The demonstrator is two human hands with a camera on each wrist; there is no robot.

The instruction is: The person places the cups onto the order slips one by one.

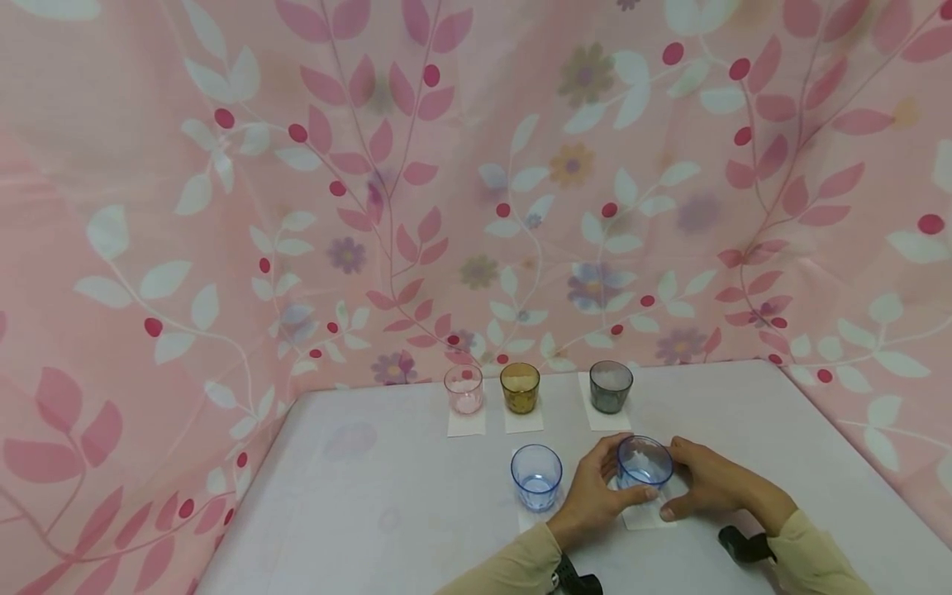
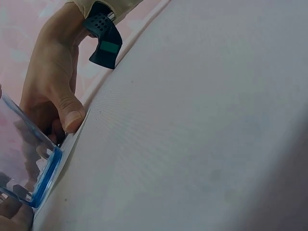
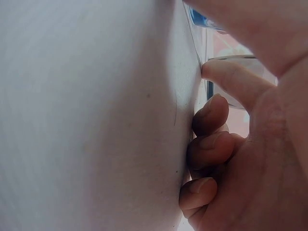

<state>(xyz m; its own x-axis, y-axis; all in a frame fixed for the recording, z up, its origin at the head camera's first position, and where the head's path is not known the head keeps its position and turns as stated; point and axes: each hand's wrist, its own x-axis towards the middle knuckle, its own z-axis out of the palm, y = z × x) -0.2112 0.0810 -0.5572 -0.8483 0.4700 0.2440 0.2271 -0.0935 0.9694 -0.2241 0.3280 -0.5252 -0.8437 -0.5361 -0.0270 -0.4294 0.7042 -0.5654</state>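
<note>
In the head view my left hand (image 1: 598,492) grips a clear blue glass (image 1: 644,464), thumb at the front and fingers around its left side. The glass stands upright over a white paper square (image 1: 647,518); the left wrist view shows its blue base close against the paper. My right hand (image 1: 717,479) is beside the glass on the right. Its thumb (image 2: 73,120) rests at the paper's edge, and its index finger (image 3: 231,79) touches down near the paper. The other right fingers (image 3: 209,149) are bent against the table. A second blue glass (image 1: 536,479) stands left of my left hand.
Along the back stand a pink glass (image 1: 464,392), an amber glass (image 1: 520,388) and a grey glass (image 1: 611,388), each on white paper. The white table (image 1: 357,512) extends left and right. A pink floral cloth (image 1: 476,182) hangs behind it.
</note>
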